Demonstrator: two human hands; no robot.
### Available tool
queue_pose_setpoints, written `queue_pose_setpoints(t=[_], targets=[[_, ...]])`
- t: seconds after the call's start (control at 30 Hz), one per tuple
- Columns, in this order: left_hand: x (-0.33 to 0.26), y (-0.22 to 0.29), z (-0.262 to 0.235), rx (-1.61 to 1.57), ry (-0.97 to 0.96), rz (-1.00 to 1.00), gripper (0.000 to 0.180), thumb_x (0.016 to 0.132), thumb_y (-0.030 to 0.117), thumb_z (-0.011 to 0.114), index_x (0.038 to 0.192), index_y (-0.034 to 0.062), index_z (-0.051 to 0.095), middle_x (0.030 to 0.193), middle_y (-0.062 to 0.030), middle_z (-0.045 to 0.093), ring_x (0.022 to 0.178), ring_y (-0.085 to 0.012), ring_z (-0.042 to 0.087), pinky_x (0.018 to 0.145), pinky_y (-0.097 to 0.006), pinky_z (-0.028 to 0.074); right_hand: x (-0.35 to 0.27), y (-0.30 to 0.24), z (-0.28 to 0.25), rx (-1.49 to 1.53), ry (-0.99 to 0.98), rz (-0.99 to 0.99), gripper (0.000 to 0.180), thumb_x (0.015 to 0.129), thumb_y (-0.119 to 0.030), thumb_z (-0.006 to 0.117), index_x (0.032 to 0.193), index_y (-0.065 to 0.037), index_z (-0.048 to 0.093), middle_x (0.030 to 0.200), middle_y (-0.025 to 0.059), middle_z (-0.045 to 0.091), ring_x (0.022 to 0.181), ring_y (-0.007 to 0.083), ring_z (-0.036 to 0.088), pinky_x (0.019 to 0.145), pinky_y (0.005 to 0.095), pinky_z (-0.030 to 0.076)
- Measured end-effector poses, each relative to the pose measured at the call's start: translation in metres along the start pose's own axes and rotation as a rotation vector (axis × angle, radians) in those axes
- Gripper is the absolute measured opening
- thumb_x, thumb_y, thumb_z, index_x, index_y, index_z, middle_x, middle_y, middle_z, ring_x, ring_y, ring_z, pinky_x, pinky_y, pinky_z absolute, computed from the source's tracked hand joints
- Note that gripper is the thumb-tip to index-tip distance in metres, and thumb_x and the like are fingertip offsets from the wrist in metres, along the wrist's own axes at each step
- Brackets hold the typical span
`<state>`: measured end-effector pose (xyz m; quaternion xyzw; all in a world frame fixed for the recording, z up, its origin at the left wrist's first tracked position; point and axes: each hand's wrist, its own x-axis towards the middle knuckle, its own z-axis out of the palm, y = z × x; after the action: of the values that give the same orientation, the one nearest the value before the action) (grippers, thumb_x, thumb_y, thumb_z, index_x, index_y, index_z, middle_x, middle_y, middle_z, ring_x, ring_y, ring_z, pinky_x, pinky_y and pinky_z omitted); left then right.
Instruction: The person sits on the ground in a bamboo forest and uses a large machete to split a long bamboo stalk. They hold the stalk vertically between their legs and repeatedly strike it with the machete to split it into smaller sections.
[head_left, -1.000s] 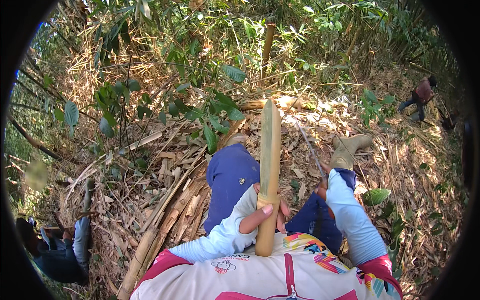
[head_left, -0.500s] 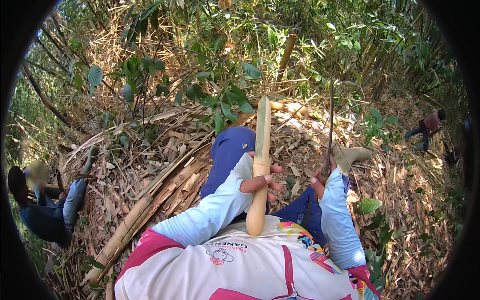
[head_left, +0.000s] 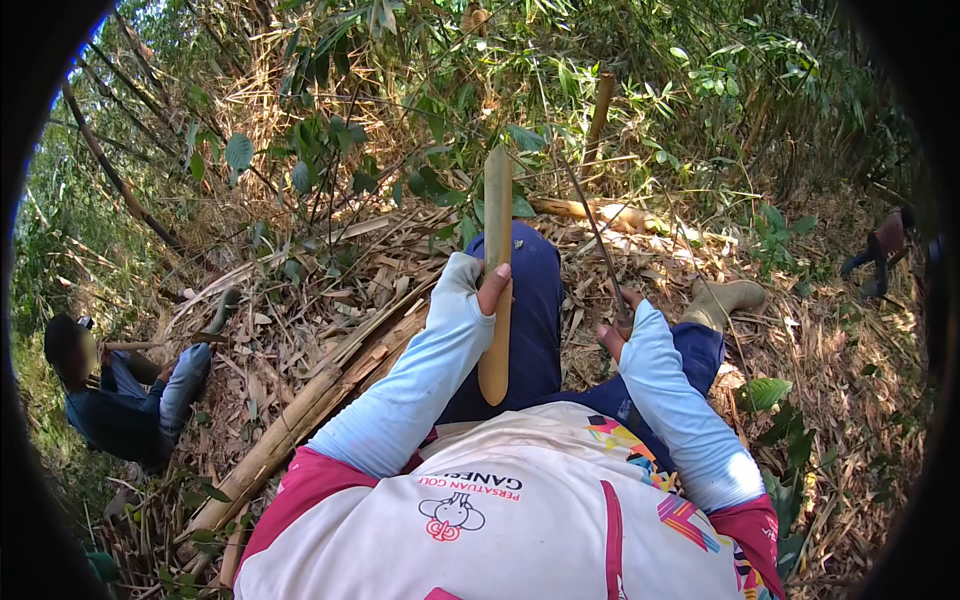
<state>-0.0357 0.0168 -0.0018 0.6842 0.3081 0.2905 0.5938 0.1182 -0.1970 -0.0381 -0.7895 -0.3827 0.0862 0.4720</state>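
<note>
Bamboo piece in the left grip, knife in the right

The left grip [head_left: 490,288] is closed around the middle of the bamboo piece [head_left: 497,225], thumb laid across it. The piece points away from the body, in front of the left leg of the blue trousers [head_left: 537,300]; its far end is narrow, its near end rounded. The right grip [head_left: 619,325] is wrapped around the near end of the knife [head_left: 598,237], whose handle is mostly hidden. The thin blade slants forward and to the left, apart from the bamboo.

Pale blue sleeves [head_left: 398,412] cover both forearms. A rubber boot [head_left: 727,298] rests on dry leaves [head_left: 255,375] beyond the right grip. A long log [head_left: 270,450] lies left of the legs. One co-worker [head_left: 115,415] is at far left; another person [head_left: 885,245] is at far right.
</note>
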Motion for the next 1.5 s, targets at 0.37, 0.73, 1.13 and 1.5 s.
queue_pose_setpoints(t=[0.37, 0.73, 1.13, 1.5], targets=[[-0.069, -0.008, 0.005, 0.119, 0.083, 0.230, 0.025, 0.093, 0.013, 0.062, 0.107, -0.0020, 0.047, 0.079, -0.0091, 0.065, 0.071, -0.0145, 0.061, 0.069, -0.028, 0.050, -0.009, -0.038, -0.015, -0.041, -0.078, -0.097, 0.046, 0.082, -0.014, 0.072, 0.125, -0.007, 0.056, 0.082, 0.0046, 0.063, 0.068, 0.0131, 0.057, 0.065, 0.0293, 0.049], [-0.069, -0.016, -0.009, 0.452, 0.112, 0.342, 0.036, 0.088, 0.019, 0.071, 0.108, -0.0023, 0.051, 0.083, -0.0098, 0.065, 0.073, -0.0151, 0.062, 0.068, -0.030, 0.050, 0.007, -0.035, 0.015, 0.054, -0.089, -0.054, 0.048, 0.078, -0.018, 0.078, 0.120, -0.003, 0.059, 0.085, 0.0058, 0.065, 0.072, 0.0142, 0.058, 0.068, 0.0293, 0.049], [-0.041, 0.004, 0.034, 0.518, -0.022, 0.481, 0.047, 0.086, 0.011, 0.061, 0.131, 0.0001, 0.053, 0.111, -0.0170, 0.058, 0.103, -0.0311, 0.053, 0.092, -0.039, 0.042, 0.061, -0.046, 0.032, 0.345, -0.054, 0.045, 0.064, 0.078, -0.023, 0.079, 0.130, 0.001, 0.053, 0.116, 0.0164, 0.064, 0.103, 0.0223, 0.062, 0.091, 0.0334, 0.049], [-0.062, -0.021, 0.042, 0.469, 0.139, 0.559, 0.064, 0.082, 0.006, 0.056, 0.142, -0.0065, 0.037, 0.130, -0.0247, 0.051, 0.115, -0.0399, 0.050, 0.099, -0.046, 0.039, 0.090, -0.104, 0.028, 0.141, -0.275, 0.157, 0.081, 0.072, -0.038, 0.082, 0.136, 0.000, 0.051, 0.120, 0.0204, 0.063, 0.108, 0.0282, 0.062, 0.094, 0.0342, 0.048]])
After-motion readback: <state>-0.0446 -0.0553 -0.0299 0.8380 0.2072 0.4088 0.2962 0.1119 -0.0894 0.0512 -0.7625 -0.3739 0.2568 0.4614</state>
